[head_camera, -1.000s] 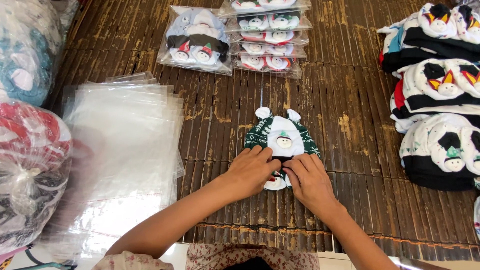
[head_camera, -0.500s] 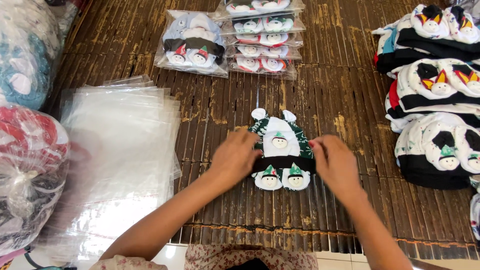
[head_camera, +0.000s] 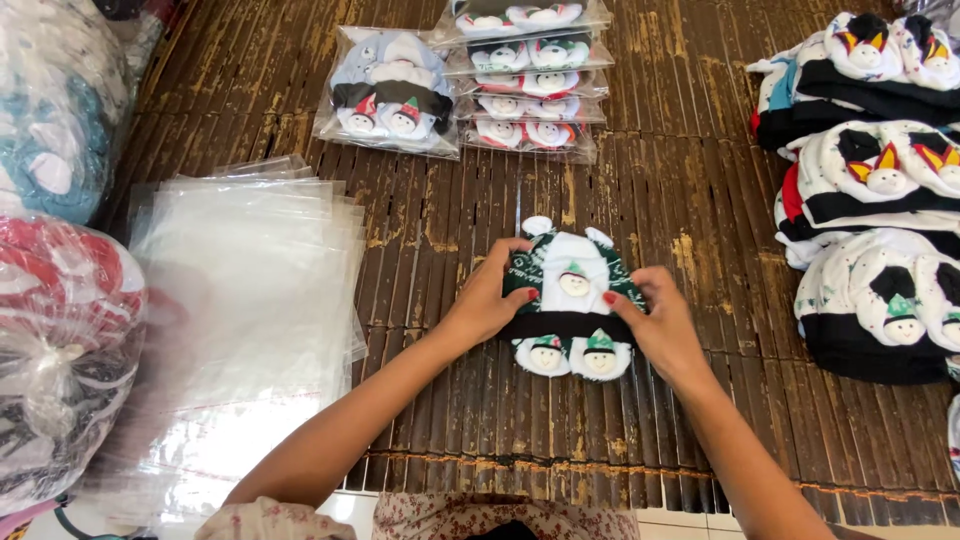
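A small green, white and black knitted baby set (head_camera: 570, 300) with snowman faces lies flat on the dark bamboo mat (head_camera: 660, 210), a hat on top and two little booties poking out below. My left hand (head_camera: 490, 300) grips its left edge. My right hand (head_camera: 655, 315) grips its right edge. Both thumbs rest on top of the fabric.
A stack of clear plastic bags (head_camera: 240, 300) lies to the left. Bagged sets (head_camera: 395, 95) and a row of more (head_camera: 525, 80) sit at the back. Unbagged sets (head_camera: 880, 200) pile up on the right. Big sacks of goods (head_camera: 60, 340) stand at far left.
My hands slid apart from the middle of the set to its two sides, uncovering the booties, and now hold its edges.
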